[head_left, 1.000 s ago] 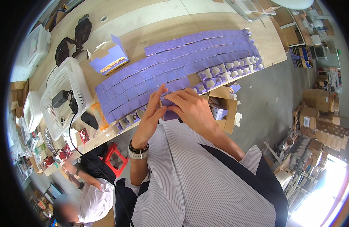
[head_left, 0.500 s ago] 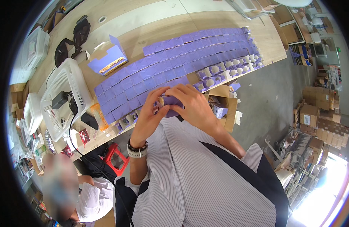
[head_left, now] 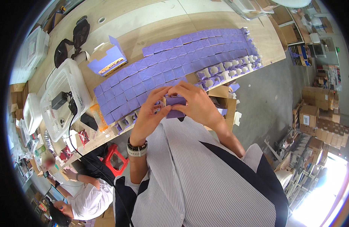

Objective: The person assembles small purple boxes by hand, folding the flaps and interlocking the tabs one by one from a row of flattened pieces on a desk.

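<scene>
Between my two hands, in front of my chest at the table's near edge, is a small purple carton [head_left: 176, 101]. My left hand [head_left: 151, 110] grips its left end, thumb and fingers curled round it. My right hand [head_left: 195, 102] pinches the carton from the right, its thumb close to the left thumb. The fingers hide much of the carton. Just beyond my hands, rows of closed purple cartons [head_left: 155, 68] stand packed side by side. Along the near right edge are several cartons with open tops [head_left: 227, 70] and raised pale flaps.
A purple display box [head_left: 108, 60] stands behind the rows. At left are a white plastic basket [head_left: 65, 100] holding a black adapter, and an orange bottle [head_left: 99, 118]. An open cardboard box [head_left: 229, 109] is below the table's right edge. A co-worker in white [head_left: 89, 200] sits by a red stool [head_left: 116, 160].
My right hand has shifted slightly, showing more of the carton's purple side. The co-worker at lower left has leaned down and away, with an arm reaching toward the table.
</scene>
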{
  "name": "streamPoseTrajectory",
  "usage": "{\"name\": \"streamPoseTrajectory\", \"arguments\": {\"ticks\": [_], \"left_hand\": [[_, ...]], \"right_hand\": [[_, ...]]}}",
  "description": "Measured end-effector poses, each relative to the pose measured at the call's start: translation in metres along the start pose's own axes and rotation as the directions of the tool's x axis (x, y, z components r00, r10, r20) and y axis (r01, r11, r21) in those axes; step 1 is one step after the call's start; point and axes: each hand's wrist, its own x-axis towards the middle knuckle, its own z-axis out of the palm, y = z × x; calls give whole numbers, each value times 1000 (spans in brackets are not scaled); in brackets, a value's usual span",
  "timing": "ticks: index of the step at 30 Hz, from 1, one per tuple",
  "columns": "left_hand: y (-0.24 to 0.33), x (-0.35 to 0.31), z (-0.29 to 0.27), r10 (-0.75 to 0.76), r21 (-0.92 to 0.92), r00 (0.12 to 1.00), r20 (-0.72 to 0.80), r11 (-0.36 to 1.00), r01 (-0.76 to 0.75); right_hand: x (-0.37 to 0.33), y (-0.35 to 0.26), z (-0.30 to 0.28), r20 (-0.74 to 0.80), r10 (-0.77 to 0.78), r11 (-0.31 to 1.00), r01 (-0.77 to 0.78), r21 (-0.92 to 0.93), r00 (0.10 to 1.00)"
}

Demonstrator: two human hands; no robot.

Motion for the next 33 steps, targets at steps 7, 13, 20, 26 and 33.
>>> {"name": "streamPoseTrajectory", "arguments": {"ticks": [7, 13, 20, 26, 33], "left_hand": [[9, 2, 8, 114, -28, 984, -140, 993, -119], [33, 4, 25, 322, 509, 938, -130, 833, -216], [31, -2, 15, 312, 286, 941, -135, 921, -264], [37, -2, 14, 363, 376, 922, -137, 880, -291], [44, -7, 12, 348, 359, 936, -58, 882, -306]], "right_hand": [[8, -10, 5, -197, 122, 988, -101, 114, 973], [8, -21, 2, -254, 100, 987, -65, 146, 962], [3, -33, -15, -261, -258, 966, 246, -79, 930], [4, -40, -22, -122, -372, 897, 322, -301, 920], [5, -41, -31, -77, -320, 942, 308, -134, 944]]}}
